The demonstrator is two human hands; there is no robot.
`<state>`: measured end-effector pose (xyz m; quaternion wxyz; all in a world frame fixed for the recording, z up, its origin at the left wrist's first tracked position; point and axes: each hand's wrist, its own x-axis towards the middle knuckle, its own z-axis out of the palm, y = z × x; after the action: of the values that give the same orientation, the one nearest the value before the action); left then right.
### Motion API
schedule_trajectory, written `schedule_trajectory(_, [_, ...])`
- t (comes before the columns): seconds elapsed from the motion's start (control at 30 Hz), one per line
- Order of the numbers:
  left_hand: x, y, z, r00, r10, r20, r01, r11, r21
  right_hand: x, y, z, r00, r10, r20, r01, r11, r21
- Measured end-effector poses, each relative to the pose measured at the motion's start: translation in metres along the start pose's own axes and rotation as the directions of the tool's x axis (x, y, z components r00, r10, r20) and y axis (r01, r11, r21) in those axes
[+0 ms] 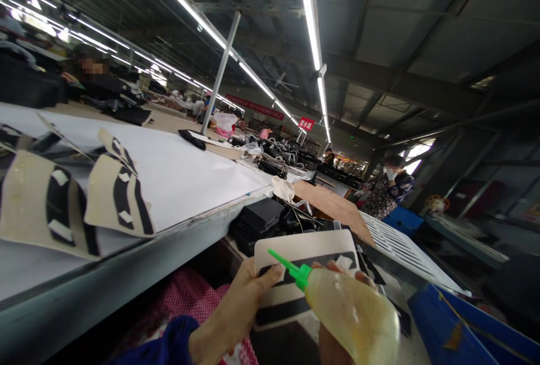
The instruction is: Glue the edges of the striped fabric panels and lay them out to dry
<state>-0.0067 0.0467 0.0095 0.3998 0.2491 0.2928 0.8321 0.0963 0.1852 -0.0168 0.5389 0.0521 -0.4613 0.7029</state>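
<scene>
My left hand (pixel 240 300) grips the left edge of a cream panel with black stripes (pixel 301 244), its thumb lying over the front. A white piece sits on the upper stripe near the thumb. My right hand (pixel 331 348) is wrapped round a squeeze bottle (pixel 352 311) with a green nozzle and cloudy yellowish contents. The bottle is tilted, its nozzle tip pointing up and left in front of the panel. It hides part of the panel and most of my right hand. Similar striped panels (pixel 122 193) lie on the white tabletop (pixel 181 168) to the left.
A stack of black pieces (pixel 257 219) lies just beyond the panel. At the right are a blue bin (pixel 447 325), a white slatted rack (pixel 405 241) and a brown board (pixel 333 202). A person (pixel 382 196) stands farther back at the right; others are at left.
</scene>
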Motion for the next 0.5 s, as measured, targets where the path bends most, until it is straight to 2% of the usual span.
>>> schedule_trajectory(0.07, [-0.005,-0.003,0.002,0.999,0.034,0.033,-0.034,0.999,0.014,-0.001,0.006,-0.007,1.0,-0.022,0.015,0.022,1.0,0.002])
schedule_trajectory(0.13, [-0.007,-0.005,0.002,0.998,0.046,0.044,-0.048,0.997,0.064,0.0,0.011,-0.013,0.999,0.036,0.029,-0.037,0.999,0.039])
schedule_trajectory(0.27, [-0.011,-0.001,0.003,0.999,0.035,0.004,-0.036,0.989,0.141,0.011,0.011,-0.028,0.996,0.084,0.03,-0.086,0.995,0.045])
schedule_trajectory(0.33, [-0.013,0.003,0.006,0.999,0.053,-0.01,-0.05,0.981,0.19,0.019,0.006,-0.035,0.96,0.273,0.067,-0.271,0.962,-0.036])
schedule_trajectory(0.4, [-0.014,0.007,0.009,0.997,0.072,0.014,-0.073,0.976,0.203,0.023,0.003,-0.039,0.859,0.502,0.101,-0.488,0.862,-0.137])
schedule_trajectory(0.43, [-0.014,0.009,0.011,0.997,0.072,0.031,-0.077,0.976,0.203,0.022,0.003,-0.039,0.825,0.555,0.105,-0.536,0.828,-0.167])
schedule_trajectory(0.47, [-0.014,0.011,0.012,0.997,0.07,0.042,-0.077,0.976,0.206,0.02,0.004,-0.038,0.83,0.549,0.101,-0.529,0.831,-0.17])
schedule_trajectory(0.5, [-0.014,0.012,0.013,0.996,0.071,0.049,-0.08,0.973,0.215,0.015,0.005,-0.036,0.86,0.5,0.1,-0.484,0.862,-0.153])
